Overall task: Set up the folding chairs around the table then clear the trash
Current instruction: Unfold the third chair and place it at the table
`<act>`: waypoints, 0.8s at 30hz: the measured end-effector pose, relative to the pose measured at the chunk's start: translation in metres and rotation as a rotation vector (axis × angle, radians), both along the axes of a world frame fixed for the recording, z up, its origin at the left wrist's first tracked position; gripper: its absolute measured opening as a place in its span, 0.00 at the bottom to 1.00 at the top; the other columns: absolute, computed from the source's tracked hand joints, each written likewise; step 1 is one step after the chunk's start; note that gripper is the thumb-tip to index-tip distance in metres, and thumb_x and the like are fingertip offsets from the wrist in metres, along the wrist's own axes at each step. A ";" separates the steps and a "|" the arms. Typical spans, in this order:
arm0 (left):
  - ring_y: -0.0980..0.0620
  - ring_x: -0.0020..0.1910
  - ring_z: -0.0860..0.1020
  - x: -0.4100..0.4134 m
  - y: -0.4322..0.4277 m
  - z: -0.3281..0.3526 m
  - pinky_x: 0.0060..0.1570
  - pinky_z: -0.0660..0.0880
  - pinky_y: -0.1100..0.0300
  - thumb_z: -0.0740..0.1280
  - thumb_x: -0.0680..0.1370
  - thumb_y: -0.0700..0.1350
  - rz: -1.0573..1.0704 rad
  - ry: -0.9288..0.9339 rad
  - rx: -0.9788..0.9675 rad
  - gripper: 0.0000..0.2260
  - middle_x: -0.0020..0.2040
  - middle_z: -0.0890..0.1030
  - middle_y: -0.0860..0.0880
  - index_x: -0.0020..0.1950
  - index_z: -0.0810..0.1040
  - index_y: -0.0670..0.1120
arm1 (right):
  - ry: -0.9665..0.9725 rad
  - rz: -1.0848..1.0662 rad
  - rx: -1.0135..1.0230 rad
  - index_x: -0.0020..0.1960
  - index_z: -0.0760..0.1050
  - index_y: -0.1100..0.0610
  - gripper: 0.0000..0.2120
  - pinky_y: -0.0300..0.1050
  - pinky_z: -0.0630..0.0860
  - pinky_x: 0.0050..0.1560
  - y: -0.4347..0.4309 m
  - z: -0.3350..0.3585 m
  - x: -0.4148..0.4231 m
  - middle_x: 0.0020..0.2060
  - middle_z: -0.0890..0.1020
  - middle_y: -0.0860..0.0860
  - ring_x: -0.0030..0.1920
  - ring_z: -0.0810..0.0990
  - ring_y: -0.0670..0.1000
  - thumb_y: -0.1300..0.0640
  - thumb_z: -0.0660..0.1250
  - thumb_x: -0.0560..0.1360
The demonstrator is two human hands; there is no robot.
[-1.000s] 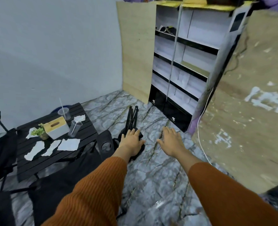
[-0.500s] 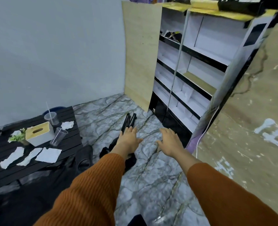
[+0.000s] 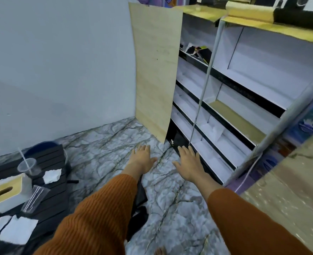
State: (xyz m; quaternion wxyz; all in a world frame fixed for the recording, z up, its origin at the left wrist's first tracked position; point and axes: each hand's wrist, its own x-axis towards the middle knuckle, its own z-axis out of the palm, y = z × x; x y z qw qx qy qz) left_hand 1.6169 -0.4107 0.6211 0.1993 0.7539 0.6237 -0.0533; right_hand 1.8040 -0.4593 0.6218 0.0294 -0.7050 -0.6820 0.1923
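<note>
On the marble floor (image 3: 100, 144), below the left forearm: one black bundle (image 3: 137, 214), judged to be a folding chair collapsed, mostly hidden by the sleeve.

- Handling (judged): stiff tube frame with limp fabric seat. Moderate weight, not fragile. Loose cloth will sag and slip, so take hold of the frame tubes and not the fabric.
- Hands: left hand (image 3: 142, 157) and right hand (image 3: 188, 162) both stretched forward, palms down, fingers spread, holding nothing and touching nothing. The left is beyond the bundle, the right well to its side.
- Tabletop (image 3: 49, 159), far left, black slats: torn paper scraps (image 3: 18, 231), light and soft. Plastic cup (image 3: 27, 167) with straw, thin-walled, easily crushed. Tissue box (image 3: 5, 192).
- Shelf unit (image 3: 225, 80) ahead on the right.
</note>
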 end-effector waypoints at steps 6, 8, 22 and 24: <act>0.43 0.78 0.52 -0.008 0.102 -0.002 0.76 0.49 0.46 0.56 0.80 0.59 0.036 -0.031 -0.002 0.32 0.79 0.55 0.43 0.78 0.50 0.44 | -0.002 0.054 0.020 0.78 0.46 0.55 0.31 0.62 0.47 0.76 0.113 0.005 -0.002 0.79 0.50 0.53 0.78 0.45 0.56 0.45 0.54 0.81; 0.43 0.78 0.52 -0.013 0.130 -0.002 0.76 0.48 0.46 0.55 0.81 0.59 0.069 -0.038 0.005 0.32 0.79 0.54 0.43 0.78 0.50 0.44 | -0.002 0.087 0.018 0.78 0.46 0.56 0.31 0.62 0.47 0.76 0.147 0.007 -0.005 0.78 0.50 0.53 0.78 0.45 0.57 0.46 0.54 0.81; 0.44 0.78 0.54 -0.086 0.278 0.004 0.76 0.51 0.45 0.57 0.81 0.57 0.612 -0.041 0.060 0.30 0.78 0.56 0.43 0.78 0.53 0.44 | -0.033 0.615 0.080 0.78 0.47 0.56 0.30 0.57 0.46 0.77 0.419 0.018 -0.072 0.78 0.53 0.55 0.78 0.48 0.57 0.49 0.55 0.81; 0.44 0.78 0.54 -0.098 0.289 0.005 0.76 0.51 0.44 0.58 0.80 0.56 0.720 -0.031 0.082 0.30 0.78 0.57 0.44 0.78 0.54 0.44 | -0.024 0.706 0.091 0.77 0.49 0.57 0.29 0.57 0.48 0.76 0.449 0.019 -0.091 0.77 0.56 0.55 0.77 0.51 0.56 0.49 0.55 0.81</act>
